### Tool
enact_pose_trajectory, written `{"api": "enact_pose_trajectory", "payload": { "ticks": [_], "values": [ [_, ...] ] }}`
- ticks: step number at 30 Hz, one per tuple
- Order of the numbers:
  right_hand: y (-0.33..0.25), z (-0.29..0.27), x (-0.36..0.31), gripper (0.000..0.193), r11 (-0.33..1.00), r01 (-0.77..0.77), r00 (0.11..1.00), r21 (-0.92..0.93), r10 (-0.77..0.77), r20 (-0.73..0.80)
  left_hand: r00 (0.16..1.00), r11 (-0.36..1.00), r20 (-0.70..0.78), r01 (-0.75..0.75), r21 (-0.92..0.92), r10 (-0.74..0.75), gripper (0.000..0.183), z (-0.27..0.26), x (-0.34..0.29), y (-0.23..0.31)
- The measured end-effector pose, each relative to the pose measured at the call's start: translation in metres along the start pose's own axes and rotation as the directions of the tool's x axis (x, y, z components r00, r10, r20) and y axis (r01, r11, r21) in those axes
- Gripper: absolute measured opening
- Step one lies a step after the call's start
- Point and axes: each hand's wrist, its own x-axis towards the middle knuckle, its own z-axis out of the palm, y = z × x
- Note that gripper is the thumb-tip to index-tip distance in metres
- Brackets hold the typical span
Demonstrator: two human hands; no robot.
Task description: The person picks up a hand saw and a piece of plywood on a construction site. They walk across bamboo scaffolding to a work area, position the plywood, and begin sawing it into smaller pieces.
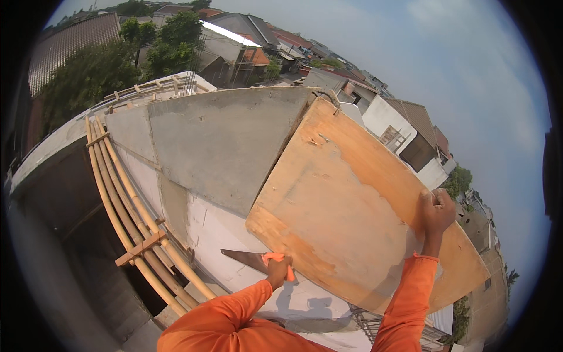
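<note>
- Leafy green trees [97, 70] stand beyond the structure, well to the left of a broad, orange-brown plywood sheet smeared with a dull grey film [346, 193].
- Long, yellowish bamboo poles [126, 199], crossed by a short brown wooden bar [141, 247], run side by side over a dark opening left of the sheet.
- A smooth grey slab-like panel [220, 141] adjoins the sheet's upper left edge, a dark gap showing between the two.
- A pale, whitish surface [214, 232] extends from beneath the sheet's lower left corner.
- A handsaw with a dark tapering blade and bright orange handle [249, 259] lies just below that corner of the sheet, its tip pointing left.
- The left hand [277, 273], below an orange sleeve, grasps the saw's handle beside the sheet's lower edge.
- A white-walled house [390, 117] rises beyond the sheet's upper right edge.
- The right hand [438, 211], fingers curled into a fist, is at the sheet's right-hand edge; whether it grips that edge cannot be told.
</note>
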Motion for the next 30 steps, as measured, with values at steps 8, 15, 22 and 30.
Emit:
{"api": "enact_pose_trajectory", "payload": {
  "ticks": [8,15,22,30],
  "values": [
    [-0.01,0.002,0.008,0.031,0.999,0.035,0.999,-0.028,-0.036,-0.037,0.995,0.997,0.066,-0.07,-0.04,0.073,0.012,-0.004,0.016,-0.017],
    [-0.012,-0.001,0.007,0.033,0.999,-0.022,1.0,-0.037,0.022,0.008,0.99,0.997,0.128,-0.044,-0.058,0.052,0.013,-0.002,-0.001,0.0],
    [-0.013,-0.003,0.007,0.036,0.998,-0.026,0.999,-0.059,0.028,0.029,0.981,0.999,0.186,-0.049,-0.013,0.05,0.012,-0.006,0.002,0.001],
    [-0.017,-0.008,0.011,0.045,0.986,-0.024,0.988,-0.164,0.049,0.145,0.986,0.999,0.161,-0.038,-0.035,0.043,0.016,0.001,-0.009,0.014]
  ]
}}
